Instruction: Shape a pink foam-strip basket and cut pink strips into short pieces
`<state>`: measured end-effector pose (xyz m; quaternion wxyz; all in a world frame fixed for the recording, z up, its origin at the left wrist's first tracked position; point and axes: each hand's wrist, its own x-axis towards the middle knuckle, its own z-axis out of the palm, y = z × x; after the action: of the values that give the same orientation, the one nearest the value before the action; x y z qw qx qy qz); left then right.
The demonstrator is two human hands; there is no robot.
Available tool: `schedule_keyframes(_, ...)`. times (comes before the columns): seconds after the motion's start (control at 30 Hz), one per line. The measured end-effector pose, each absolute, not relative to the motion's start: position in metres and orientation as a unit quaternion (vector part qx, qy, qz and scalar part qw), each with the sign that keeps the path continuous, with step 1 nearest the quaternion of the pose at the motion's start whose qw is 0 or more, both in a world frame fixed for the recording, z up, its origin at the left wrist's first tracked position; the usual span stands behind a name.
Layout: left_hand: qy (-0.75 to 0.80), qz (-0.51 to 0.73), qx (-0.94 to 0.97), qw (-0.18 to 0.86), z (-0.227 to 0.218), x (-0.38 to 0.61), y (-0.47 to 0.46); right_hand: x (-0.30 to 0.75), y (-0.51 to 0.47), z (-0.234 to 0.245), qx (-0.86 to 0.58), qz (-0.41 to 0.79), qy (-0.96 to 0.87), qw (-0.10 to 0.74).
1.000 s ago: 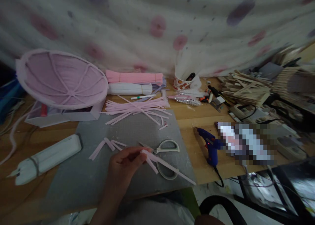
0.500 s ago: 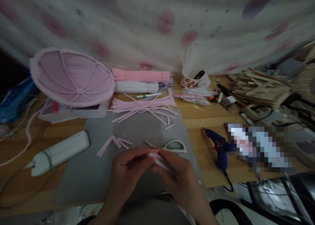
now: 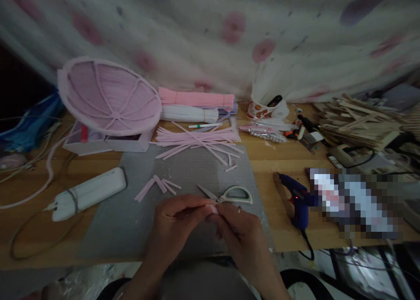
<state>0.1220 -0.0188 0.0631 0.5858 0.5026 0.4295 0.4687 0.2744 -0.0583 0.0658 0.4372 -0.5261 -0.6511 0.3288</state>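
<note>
My left hand (image 3: 179,219) and my right hand (image 3: 243,230) meet over the grey cutting mat (image 3: 131,230), thumbs and fingers pinched together. Between the fingertips is a small pale pink pipe cleaner piece (image 3: 212,209), mostly covered by them. A ring shows on my right hand. Just beyond the hands lie scissors (image 3: 223,199) with white handles, blades pointing left. Short cut pink pipe cleaner pieces (image 3: 160,184) rest on the mat to the left. A loose pile of long pink pipe cleaners (image 3: 197,138) spreads across the mat's back edge.
To the right, a blue glue gun (image 3: 297,199) with a lit red light lies beside a blurred-out device. A white power strip (image 3: 90,194) lies left. Behind are a pink ribbed dome (image 3: 111,94), pipe cleaner bundles (image 3: 197,99), a paper cup (image 3: 259,109) and wooden sticks (image 3: 357,120).
The view has shifted slightly, so everything on the table sits further right. The pink piece, showing longer across my right palm before, is now mostly hidden at the fingertips.
</note>
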Motion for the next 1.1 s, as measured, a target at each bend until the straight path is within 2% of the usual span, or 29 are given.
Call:
schedule_keyframes(0.17,0.406,0.455,0.45,0.652,0.056,0.119,-0.016,0.274,-0.058,0.066,-0.535,0.359,-0.621,0.448)
schedule_keyframes(0.7,0.449,0.468,0.502,0.571,0.063,0.117,-0.014,0.271,-0.055,0.066,-0.527,0.396,-0.644,0.388)
schedule_keyframes(0.87,0.461,0.508,0.449,0.573,0.056,0.11,-0.011,0.269,-0.057,0.063,-0.531,0.354,-0.596,0.488)
schedule_keyframes(0.97,0.464,0.532,0.409,0.579,0.051,0.11,-0.011,0.265,-0.059,0.06,-0.522,0.372,-0.54,0.545)
schedule_keyframes(1.1,0.476,0.547,0.373,0.578,0.049,0.114,-0.015,0.261,-0.061,0.058,-0.501,0.374,-0.54,0.563)
